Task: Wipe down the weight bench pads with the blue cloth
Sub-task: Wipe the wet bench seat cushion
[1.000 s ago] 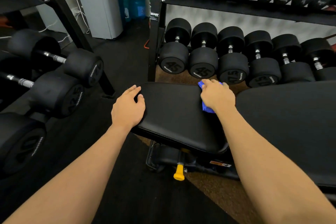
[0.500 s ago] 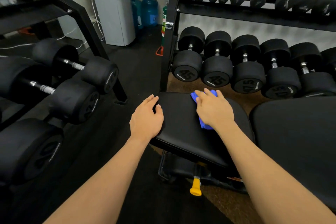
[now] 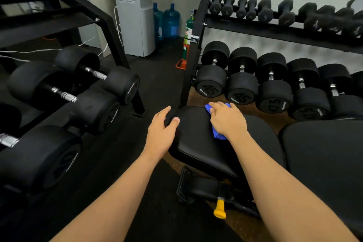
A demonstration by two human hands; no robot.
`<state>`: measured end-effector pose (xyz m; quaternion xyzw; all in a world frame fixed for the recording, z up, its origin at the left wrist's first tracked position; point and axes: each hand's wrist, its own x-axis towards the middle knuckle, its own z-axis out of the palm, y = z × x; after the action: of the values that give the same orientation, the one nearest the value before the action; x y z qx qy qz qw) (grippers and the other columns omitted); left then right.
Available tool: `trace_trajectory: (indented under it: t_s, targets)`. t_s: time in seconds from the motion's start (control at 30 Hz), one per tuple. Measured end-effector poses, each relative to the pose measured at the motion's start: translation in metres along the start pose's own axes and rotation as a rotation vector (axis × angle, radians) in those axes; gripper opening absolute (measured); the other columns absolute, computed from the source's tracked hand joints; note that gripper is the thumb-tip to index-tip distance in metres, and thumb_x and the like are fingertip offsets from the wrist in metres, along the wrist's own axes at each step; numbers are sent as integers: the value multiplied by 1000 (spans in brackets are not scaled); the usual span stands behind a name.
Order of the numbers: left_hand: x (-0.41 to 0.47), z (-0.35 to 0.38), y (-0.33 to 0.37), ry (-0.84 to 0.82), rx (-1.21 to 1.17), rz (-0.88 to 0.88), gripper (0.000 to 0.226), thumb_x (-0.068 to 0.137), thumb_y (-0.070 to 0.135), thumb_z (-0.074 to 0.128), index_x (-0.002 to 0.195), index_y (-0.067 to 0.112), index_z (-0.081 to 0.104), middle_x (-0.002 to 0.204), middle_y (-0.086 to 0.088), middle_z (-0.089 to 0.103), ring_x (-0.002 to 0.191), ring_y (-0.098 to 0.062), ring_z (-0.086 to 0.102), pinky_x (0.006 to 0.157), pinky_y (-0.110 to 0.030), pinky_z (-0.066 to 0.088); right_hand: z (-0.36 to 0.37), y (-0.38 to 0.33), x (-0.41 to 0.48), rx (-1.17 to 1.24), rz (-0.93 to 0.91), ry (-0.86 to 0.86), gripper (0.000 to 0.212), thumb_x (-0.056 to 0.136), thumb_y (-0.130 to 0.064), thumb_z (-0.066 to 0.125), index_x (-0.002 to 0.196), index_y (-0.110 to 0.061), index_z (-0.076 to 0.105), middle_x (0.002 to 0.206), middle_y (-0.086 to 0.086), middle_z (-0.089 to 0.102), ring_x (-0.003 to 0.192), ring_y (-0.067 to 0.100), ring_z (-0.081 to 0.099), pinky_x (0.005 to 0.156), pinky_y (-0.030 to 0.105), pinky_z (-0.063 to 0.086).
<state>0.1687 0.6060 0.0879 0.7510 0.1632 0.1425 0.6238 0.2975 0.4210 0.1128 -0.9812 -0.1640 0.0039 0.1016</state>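
The black seat pad (image 3: 198, 143) of the weight bench lies in the middle of the view, with the larger back pad (image 3: 324, 153) to its right. My right hand (image 3: 227, 121) lies flat on the blue cloth (image 3: 216, 133) and presses it onto the far part of the seat pad. Most of the cloth is hidden under the hand; blue shows at the fingertips and by the wrist. My left hand (image 3: 162, 133) holds the seat pad's left end, thumb on top and fingers over the edge.
A dumbbell rack (image 3: 275, 88) with several heavy dumbbells stands right behind the bench, and another rack (image 3: 64, 92) is at the left. A yellow adjustment knob (image 3: 219, 210) sticks out under the seat. Water bottles (image 3: 169, 19) and a white cabinet (image 3: 133, 12) stand at the back.
The view has swung left and pulled back a little. My right hand with the cloth has slid toward the seat pad's far end, and my left hand has curled further round the left end.
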Motion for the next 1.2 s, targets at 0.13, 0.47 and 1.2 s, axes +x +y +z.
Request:
trace_trajectory:
  t_s: [0.13,0.47,1.2]
  targets:
    - [-13,-37,-22,-337,103,-61,120,67,57,88,161,31,19,159,19,27,145,-3,31,120,-32,32,14,-28,16,-21,-120,-21,51,101,-38,21,148,-35,41,149,-4,49,136,30,42,117,45,31]
    - [-11,-38,-30,-395,274,94,116,46,60,98,133,75,24,134,42,49,136,9,43,119,-31,35,6,-26,-16,31,-190,-19,46,107,-40,26,152,-37,38,161,-6,34,149,30,24,121,48,22]
    - [-14,-33,-38,-365,165,105,107,53,50,99,144,50,43,136,25,60,130,1,53,115,-38,41,-1,-77,-71,-38,-449,-48,43,109,-38,31,150,-40,40,163,-12,28,153,22,16,119,37,22]
